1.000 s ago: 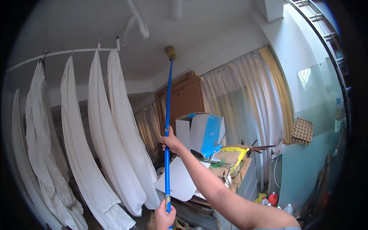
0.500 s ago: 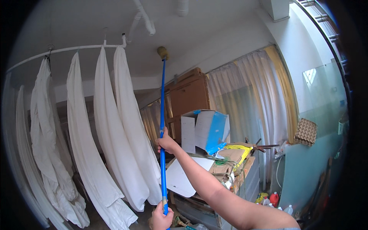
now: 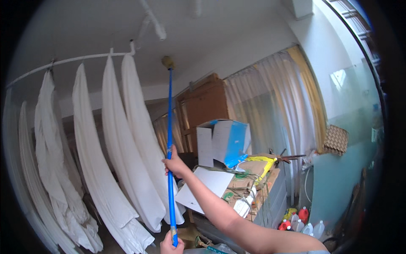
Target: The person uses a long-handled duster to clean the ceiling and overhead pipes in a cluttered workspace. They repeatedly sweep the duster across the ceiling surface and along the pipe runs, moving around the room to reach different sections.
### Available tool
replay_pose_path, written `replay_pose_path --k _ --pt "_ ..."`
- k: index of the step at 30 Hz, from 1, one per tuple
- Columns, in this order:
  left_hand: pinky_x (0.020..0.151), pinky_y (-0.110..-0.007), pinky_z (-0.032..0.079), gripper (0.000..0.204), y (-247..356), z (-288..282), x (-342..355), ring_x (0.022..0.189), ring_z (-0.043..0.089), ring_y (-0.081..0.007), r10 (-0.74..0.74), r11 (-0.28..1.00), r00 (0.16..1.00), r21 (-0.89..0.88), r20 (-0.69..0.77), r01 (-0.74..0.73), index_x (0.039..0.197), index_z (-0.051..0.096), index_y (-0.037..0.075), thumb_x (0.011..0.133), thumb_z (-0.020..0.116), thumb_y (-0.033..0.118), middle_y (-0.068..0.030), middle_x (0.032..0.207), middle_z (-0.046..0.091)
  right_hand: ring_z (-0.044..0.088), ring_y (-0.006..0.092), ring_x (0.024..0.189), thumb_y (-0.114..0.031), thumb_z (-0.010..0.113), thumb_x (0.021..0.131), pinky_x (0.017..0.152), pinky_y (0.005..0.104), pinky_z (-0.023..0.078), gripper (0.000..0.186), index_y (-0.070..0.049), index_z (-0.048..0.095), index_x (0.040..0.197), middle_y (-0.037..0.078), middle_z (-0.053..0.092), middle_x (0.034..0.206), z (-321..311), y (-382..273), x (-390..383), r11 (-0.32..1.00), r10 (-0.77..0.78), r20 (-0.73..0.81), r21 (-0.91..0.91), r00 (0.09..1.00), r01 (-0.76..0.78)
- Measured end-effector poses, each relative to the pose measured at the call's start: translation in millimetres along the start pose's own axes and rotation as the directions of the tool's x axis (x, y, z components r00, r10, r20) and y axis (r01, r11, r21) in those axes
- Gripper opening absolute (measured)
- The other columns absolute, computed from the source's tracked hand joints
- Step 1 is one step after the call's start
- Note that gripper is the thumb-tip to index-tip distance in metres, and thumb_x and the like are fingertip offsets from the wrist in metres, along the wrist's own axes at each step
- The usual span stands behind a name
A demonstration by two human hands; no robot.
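Head view, looking steeply upward: the right hand is closed around the middle of a blue pole, and the left hand grips the same pole near its bottom end at the lower edge of the picture. The pole stands almost upright, its tan tip up near the ceiling, just right of the end of the white rail but not touching it.

Compared with a second ago, the pole has swung slightly left and nearer to vertical, and its tip sits closer to the rail's bracket end. The right hand has kept its place on the shaft, and the left hand stays low. The tip has therefore been carried toward the rail rather than away from it, though it remains clear of the nearest hanging cloth.

Several long white cloths hang in a row from the rail, filling the left half of the view and trailing down toward the floor. Behind the pole stands a brown wooden cabinet. To the right, a stack of cardboard boxes carries a white and blue box and something yellow on top. Pale curtains with a yellowish one at the far end cover the window. Plastic bottles, some red, stand on the floor by the lower right.
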State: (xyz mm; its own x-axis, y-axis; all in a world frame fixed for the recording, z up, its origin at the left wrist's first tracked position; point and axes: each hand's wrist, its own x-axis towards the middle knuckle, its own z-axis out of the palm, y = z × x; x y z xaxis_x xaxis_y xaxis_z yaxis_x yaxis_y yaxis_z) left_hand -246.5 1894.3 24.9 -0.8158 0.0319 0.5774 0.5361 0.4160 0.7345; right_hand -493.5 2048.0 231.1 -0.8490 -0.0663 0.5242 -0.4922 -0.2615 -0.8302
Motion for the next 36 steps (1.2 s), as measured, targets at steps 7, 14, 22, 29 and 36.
replay_pose_path --k 7,14,22,29,36 --pt "0.079 -0.036 0.053 0.039 21 -6 -15 0.084 0.065 -0.0222 -0.073 0.997 0.992 0.022 0.107 0.071 0.127 0.059 -0.003 0.090 0.061 0.011 -0.0168 0.097 0.069 0.050 0.0138 0.050 -0.003 0.057 0.095 0.044 0.0329 0.049 0.095 -0.027 -0.010 0.159 0.004 0.050 0.067 -22 -25 -47 0.984 -0.152 -0.031 0.087 0.988 0.154" --pt "0.063 -0.035 0.049 0.038 28 13 1 0.065 0.056 -0.0191 0.120 0.992 0.979 0.022 0.165 -0.125 0.125 0.060 -0.002 0.089 0.061 0.010 -0.0167 0.078 0.061 0.051 0.0135 0.049 -0.005 0.055 0.096 0.044 0.0338 0.051 0.094 -0.029 -0.012 0.157 0.004 0.049 0.068 -81 -57 -68 0.984 -0.141 -0.185 0.082 0.972 0.159" --pt "0.052 -0.038 0.045 0.038 36 51 11 0.051 0.053 -0.0232 0.241 0.970 0.941 -0.095 0.236 -0.224 0.124 0.062 -0.002 0.088 0.063 0.011 -0.0190 0.066 0.056 0.052 0.0148 0.050 -0.003 0.052 0.096 0.045 0.0356 0.053 0.096 -0.032 -0.018 0.155 0.005 0.049 0.068 -168 -60 -91 0.989 -0.109 -0.325 0.058 0.939 0.135" --pt "0.051 -0.039 0.046 0.044 24 79 2 0.050 0.056 -0.0242 0.210 0.978 0.911 -0.084 0.354 -0.192 0.130 0.059 0.000 0.087 0.061 0.010 -0.0197 0.067 0.059 0.051 0.0150 0.050 -0.001 0.051 0.096 0.046 0.0362 0.054 0.095 -0.033 -0.017 0.153 0.005 0.049 0.072 -227 -28 -116 0.997 -0.022 -0.411 0.062 0.911 0.052" --pt "0.054 -0.042 0.048 0.045 37 102 11 0.057 0.063 -0.0336 0.220 0.975 0.907 -0.094 0.360 -0.199 0.130 0.057 -0.002 0.087 0.061 0.010 -0.0246 0.071 0.060 0.053 0.0157 0.054 -0.004 0.051 0.094 0.047 0.0358 0.054 0.092 -0.033 -0.011 0.155 0.006 0.050 0.077 -259 -25 -93 0.996 0.083 -0.445 0.064 0.892 -0.061"
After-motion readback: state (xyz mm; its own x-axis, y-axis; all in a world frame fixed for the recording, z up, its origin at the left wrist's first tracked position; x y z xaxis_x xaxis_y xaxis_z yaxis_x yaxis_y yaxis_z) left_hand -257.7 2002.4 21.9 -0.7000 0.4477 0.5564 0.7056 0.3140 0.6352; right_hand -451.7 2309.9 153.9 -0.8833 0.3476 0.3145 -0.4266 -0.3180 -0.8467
